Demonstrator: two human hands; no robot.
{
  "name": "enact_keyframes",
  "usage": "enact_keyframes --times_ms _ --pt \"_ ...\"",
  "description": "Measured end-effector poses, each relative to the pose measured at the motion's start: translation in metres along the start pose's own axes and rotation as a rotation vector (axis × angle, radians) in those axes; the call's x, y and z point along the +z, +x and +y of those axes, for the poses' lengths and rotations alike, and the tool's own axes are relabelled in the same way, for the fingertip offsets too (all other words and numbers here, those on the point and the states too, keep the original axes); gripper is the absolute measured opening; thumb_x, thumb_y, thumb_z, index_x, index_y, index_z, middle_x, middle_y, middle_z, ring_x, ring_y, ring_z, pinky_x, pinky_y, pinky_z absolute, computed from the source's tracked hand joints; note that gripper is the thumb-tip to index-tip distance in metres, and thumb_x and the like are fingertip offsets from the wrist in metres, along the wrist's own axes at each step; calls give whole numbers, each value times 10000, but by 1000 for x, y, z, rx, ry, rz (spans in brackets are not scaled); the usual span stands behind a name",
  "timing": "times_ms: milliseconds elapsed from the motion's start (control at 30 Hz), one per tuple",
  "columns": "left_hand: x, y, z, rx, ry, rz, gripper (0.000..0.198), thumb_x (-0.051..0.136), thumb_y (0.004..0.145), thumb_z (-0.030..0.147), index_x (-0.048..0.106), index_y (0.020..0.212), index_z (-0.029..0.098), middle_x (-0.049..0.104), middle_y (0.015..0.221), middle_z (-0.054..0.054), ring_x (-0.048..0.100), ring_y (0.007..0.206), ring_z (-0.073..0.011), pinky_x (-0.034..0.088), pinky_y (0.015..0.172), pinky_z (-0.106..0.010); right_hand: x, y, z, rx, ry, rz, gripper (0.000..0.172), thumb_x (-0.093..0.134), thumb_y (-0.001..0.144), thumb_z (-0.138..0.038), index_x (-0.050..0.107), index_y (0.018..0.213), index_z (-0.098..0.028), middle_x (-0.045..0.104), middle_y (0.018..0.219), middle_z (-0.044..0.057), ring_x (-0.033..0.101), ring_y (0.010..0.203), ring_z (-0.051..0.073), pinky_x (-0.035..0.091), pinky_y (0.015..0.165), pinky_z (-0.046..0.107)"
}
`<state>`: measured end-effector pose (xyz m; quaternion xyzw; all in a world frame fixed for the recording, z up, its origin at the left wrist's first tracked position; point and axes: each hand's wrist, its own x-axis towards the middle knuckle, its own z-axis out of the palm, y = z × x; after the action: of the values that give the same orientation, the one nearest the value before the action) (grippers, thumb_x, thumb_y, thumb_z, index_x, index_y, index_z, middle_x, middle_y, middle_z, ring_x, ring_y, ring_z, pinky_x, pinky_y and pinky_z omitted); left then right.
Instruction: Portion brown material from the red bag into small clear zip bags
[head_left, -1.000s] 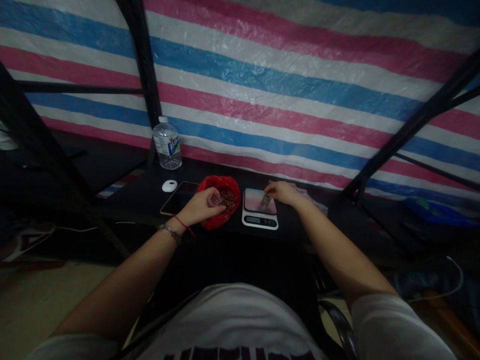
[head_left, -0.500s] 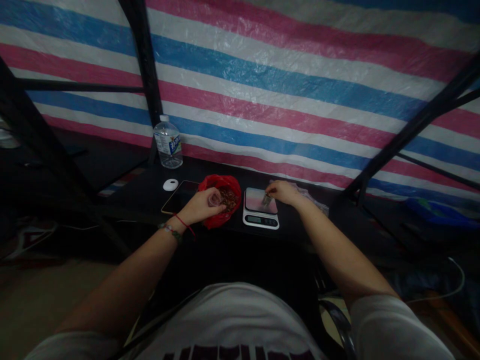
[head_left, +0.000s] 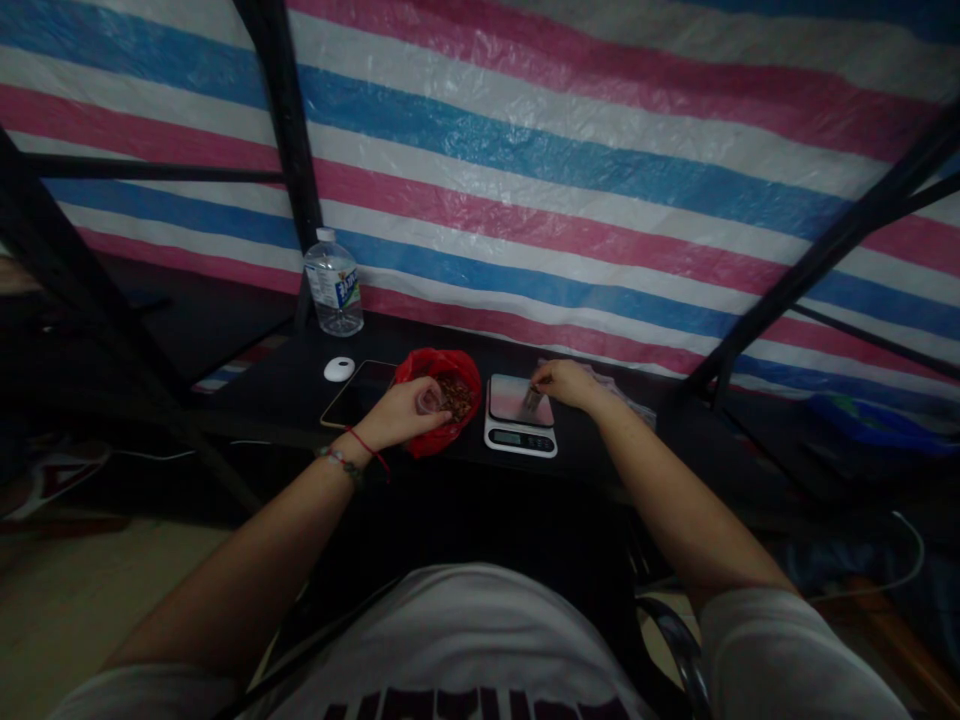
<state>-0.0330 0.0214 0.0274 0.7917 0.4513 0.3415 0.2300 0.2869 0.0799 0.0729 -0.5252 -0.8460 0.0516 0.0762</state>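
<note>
My left hand (head_left: 401, 413) is closed around a small clear cup (head_left: 429, 400) over the near left side of a red plastic bag (head_left: 420, 364). Small brown dried pieces (head_left: 457, 395) fill the open bag, and my fingertips reach in among them. To the right stands a white digital kitchen scale (head_left: 521, 441) with a shiny metal plate. At the plate's right edge, my right hand (head_left: 561, 381) has its fingers pinched just above the surface. What is between them is too dim to make out; a blurred reflection shows below.
A dark tablet or phone (head_left: 352, 398) and a white mouse (head_left: 340, 369) lie left of the bag. Behind them stands a clear plastic bottle (head_left: 334, 285). Clear plastic bags (head_left: 626, 398) lie beyond my right wrist. Black metal posts (head_left: 289, 130) and a striped sheet (head_left: 525, 200) border the desk.
Both hands stay nearly where they were, the left at the red bag and the right at the scale. The view has shifted very slightly.
</note>
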Motion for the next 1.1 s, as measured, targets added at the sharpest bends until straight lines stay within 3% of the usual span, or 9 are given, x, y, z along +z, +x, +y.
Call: enact_keyframes --times_ms 367,733,833,900,1100 --pt "0 -1 3 13 -9 -4 300 637 728 448 570 833 175 630 764 -15 586 691 -155 459 633 -258 10 2 19 28 154 183 209 545 826 -136 721 933 -175 713 997 66 649 896 162 482 833 269" --pt "1 0 7 -4 36 65 397 669 685 504 505 871 194 616 811 -13 590 708 -172 459 653 -289 12 -15 28 236 320 286 260 503 849 -231 690 1009 -147 716 851 70 627 619 140 493 600 249" --pt "2 0 6 -51 66 97 404 662 688 514 498 870 193 617 796 -18 604 706 -184 457 647 -292 11 -13 14 232 258 349 237 536 836 -218 700 992 -148 715 865 68 643 700 154 497 670 258" --pt "2 1 3 -96 116 108 385 646 704 504 507 882 192 635 811 -34 623 729 -200 459 659 -298 13 -7 -3 151 241 346 231 546 831 -192 704 996 -154 713 936 72 654 801 164 497 738 259" --pt "4 2 -10 -187 321 5 321 620 723 435 527 908 190 675 840 -82 658 741 -235 447 631 -289 28 27 -80 -213 199 82 261 562 820 -140 706 1034 -180 709 1053 55 646 949 166 463 846 244"
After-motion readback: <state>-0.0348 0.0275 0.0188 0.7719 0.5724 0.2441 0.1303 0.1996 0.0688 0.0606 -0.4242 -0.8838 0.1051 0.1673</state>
